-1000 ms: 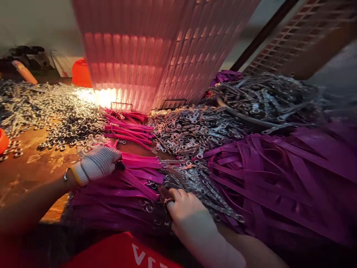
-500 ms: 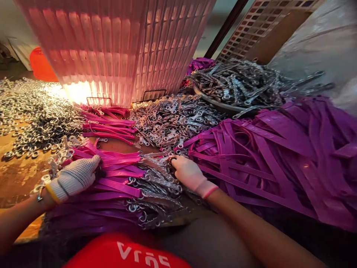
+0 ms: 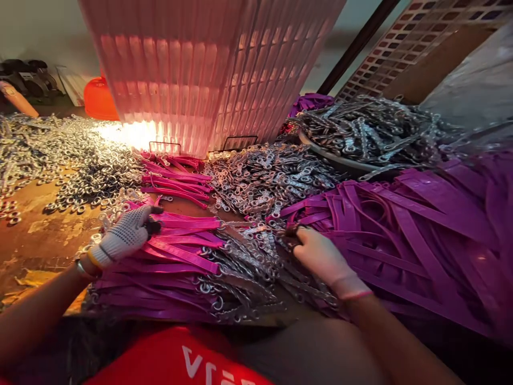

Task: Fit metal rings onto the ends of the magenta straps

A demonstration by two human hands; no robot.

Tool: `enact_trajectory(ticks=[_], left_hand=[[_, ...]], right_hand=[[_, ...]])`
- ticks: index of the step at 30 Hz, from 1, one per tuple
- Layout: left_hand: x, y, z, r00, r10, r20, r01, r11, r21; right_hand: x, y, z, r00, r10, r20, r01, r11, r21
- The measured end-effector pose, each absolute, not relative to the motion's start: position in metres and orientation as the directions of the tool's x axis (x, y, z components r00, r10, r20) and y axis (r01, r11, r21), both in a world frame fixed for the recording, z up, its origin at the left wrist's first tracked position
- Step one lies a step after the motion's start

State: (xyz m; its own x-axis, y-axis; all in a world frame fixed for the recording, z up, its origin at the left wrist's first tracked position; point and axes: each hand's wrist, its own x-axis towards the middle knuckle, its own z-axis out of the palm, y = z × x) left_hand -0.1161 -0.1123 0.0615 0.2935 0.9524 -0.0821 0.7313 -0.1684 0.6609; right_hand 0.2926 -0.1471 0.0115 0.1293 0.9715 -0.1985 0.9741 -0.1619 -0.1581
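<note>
My left hand (image 3: 127,233), in a white dotted glove with dark fingertips, is over the left part of a layered stack of pink-purple straps (image 3: 182,245). Its thumb and forefinger look slightly apart, with nothing clear between them. Metal rings and twisted silvery links (image 3: 248,262) are joined to the right ends of these straps. My right hand (image 3: 323,260), gloved too, is between those links and a big heap of loose purple straps (image 3: 401,230). Its dark fingertips are curled together; whatever they pinch is too small and dark to make out.
A pile of metal links (image 3: 276,174) lies behind the stack, and a basin (image 3: 328,155) heaped with links stands at back right. Metal rings (image 3: 96,174) spread at left. A ribbed translucent panel (image 3: 172,80) rises behind, beside an orange lamp (image 3: 100,100).
The view has turned left, so the scene sits further right. My right hand has moved right, off the links toward the purple heap. My left thumb and forefinger have parted over the stack.
</note>
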Motion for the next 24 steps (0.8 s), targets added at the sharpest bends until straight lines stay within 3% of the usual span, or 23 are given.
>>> enact_trajectory(ticks=[1,3,6,8,12,18,21,24], left_hand=[[-0.111,-0.117,0.066,0.267,0.959,-0.098,0.609,-0.089,0.788],[-0.098,-0.127,0.074,0.255,0.955,-0.154,0.394,0.043,0.918],[-0.078,-0.139,0.074,0.290,0.944,-0.154,0.184,0.103,0.977],[-0.069,-0.143,0.069,0.334,0.933,-0.136,0.075,0.118,0.990],[-0.059,-0.148,0.064,0.376,0.913,-0.159,0.065,0.145,0.987],[-0.051,-0.150,0.071,0.495,0.830,-0.258,0.067,0.260,0.963],[-0.049,-0.144,0.068,0.624,0.744,-0.238,0.063,0.255,0.965],[-0.047,-0.138,0.067,0.621,0.743,-0.249,0.123,0.221,0.967]], right_hand=[[0.294,-0.147,0.015,0.137,0.982,-0.130,0.957,-0.165,-0.239],[0.287,-0.149,0.024,0.118,0.993,0.001,0.892,-0.105,-0.440],[0.248,-0.160,0.044,-0.014,0.989,0.149,0.714,0.114,-0.690],[0.214,-0.169,0.058,-0.108,0.966,0.234,0.636,0.249,-0.731],[0.163,-0.181,0.067,-0.244,0.914,0.324,0.715,0.396,-0.576],[0.143,-0.177,0.057,-0.381,0.800,0.464,0.862,0.489,-0.135],[0.143,-0.172,0.063,-0.510,0.764,0.395,0.828,0.561,-0.016],[0.147,-0.167,0.072,-0.563,0.771,0.297,0.814,0.579,0.040]])
